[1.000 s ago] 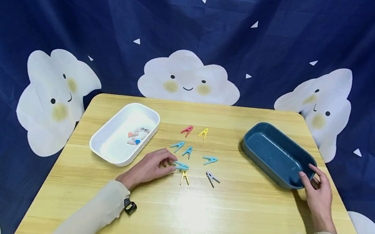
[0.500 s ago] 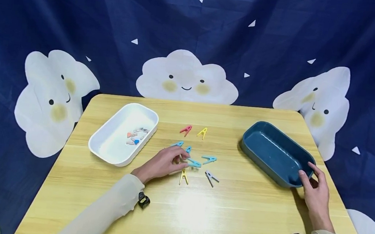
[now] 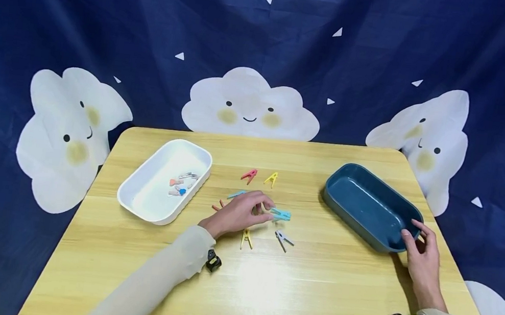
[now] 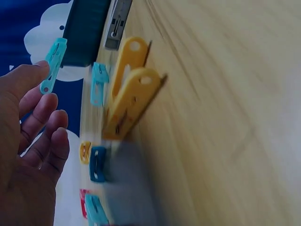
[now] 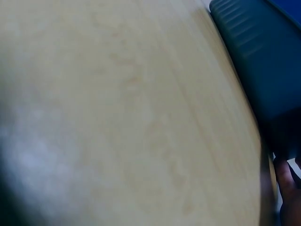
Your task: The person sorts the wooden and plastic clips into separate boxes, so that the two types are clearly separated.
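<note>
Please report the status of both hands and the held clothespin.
Left hand: pinching light blue clothespin in air. Right hand: gripping dark bin. No obstacle visible between clothespin and bin.

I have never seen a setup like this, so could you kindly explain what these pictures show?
There is no machine here, just a person's left hand and right hand. The wide picture looks forward and down from the person's head; the others come from small cameras worn on the wrists. On the wooden table lie loose coloured pegs, between a white tray holding small items and a dark teal tray. The left hand pinches a light blue peg; the right hand holds the dark teal tray's near end.
</note>
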A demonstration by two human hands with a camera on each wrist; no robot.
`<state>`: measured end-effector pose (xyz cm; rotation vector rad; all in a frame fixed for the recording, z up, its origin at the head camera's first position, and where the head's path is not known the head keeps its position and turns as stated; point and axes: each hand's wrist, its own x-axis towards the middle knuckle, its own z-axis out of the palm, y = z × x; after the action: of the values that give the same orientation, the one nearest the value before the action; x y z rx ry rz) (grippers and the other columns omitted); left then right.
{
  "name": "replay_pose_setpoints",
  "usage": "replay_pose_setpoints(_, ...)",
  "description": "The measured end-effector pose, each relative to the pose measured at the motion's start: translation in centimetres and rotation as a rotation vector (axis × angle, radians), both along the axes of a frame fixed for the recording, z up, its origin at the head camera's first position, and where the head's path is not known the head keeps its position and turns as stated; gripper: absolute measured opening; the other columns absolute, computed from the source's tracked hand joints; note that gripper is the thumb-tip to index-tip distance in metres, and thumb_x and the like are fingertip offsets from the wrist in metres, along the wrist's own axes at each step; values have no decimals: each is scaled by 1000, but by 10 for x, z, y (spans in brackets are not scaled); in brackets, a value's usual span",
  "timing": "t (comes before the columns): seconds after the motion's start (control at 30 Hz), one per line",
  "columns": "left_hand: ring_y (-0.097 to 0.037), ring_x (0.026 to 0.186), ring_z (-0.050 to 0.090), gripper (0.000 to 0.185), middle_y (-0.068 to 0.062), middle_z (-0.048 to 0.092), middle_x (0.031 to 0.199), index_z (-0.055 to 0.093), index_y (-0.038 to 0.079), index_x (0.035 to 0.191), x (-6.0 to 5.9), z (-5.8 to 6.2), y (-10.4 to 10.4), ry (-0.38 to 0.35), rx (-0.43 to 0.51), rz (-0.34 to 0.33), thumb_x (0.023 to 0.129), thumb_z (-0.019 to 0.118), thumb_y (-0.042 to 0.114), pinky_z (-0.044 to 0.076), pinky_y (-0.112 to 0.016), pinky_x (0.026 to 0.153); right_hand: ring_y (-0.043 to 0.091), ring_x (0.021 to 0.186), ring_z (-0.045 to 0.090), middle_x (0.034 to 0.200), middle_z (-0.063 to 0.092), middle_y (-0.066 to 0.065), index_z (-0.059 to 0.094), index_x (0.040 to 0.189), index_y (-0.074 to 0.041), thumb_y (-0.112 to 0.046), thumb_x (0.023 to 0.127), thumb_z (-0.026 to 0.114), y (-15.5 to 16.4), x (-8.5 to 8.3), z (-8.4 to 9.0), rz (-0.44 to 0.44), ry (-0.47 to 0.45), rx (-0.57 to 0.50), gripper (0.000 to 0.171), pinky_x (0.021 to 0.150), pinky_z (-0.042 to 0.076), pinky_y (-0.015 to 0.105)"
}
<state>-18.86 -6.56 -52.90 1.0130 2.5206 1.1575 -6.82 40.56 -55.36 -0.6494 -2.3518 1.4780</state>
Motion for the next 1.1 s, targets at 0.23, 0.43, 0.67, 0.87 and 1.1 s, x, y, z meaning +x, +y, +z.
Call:
replay_pose_setpoints(0.23, -6, 99, 64, 28, 8, 70, 119, 72, 21, 130, -8, 6, 22, -20, 33, -19, 105, 75, 34, 58, -25, 87, -3, 116, 50, 154, 42, -14, 48, 163, -30, -35, 112, 61, 0, -1, -1, 4, -9, 1, 53, 85, 42, 4)
replay_pose_setpoints(0.43, -5, 99, 63, 29, 9, 69, 121, 72, 21, 132, -15, 10, 47, -22, 59, -45, 106, 74, 36, 57, -22, 86, -4, 115, 51, 150, 43, -16, 48, 163, -29, -34, 112, 61, 3, -2, -3, 8, -16, 0, 53, 85, 43, 4)
replay_pose_setpoints(0.67, -4, 102, 62, 29, 11, 69, 123, 72, 22, 132, -18, 18, 80, -24, 66, -54, 107, 72, 37, 55, -18, 88, -3, 116, 51, 149, 44, -16, 48, 163, -30, -34, 112, 62, 2, -1, -1, 11, -16, 0, 53, 83, 43, 4)
replay_pose_setpoints(0.87, -5, 101, 63, 27, 8, 71, 122, 72, 22, 129, -24, 21, 107, 7, 102, -47, 106, 74, 36, 53, -15, 86, -1, 122, 50, 155, 42, -13, 47, 164, -31, -35, 113, 61, 0, 1, 1, 7, -21, -8, 53, 85, 42, 3)
replay_pose_setpoints(1.1, 0, 98, 60, 30, 10, 70, 116, 72, 20, 132, -30, 21, 131, 33, 116, -39, 106, 74, 34, 50, -12, 83, -2, 118, 51, 151, 43, -16, 49, 163, -30, -33, 112, 62, -1, 1, 1, -9, -14, -19, 53, 83, 43, 3)
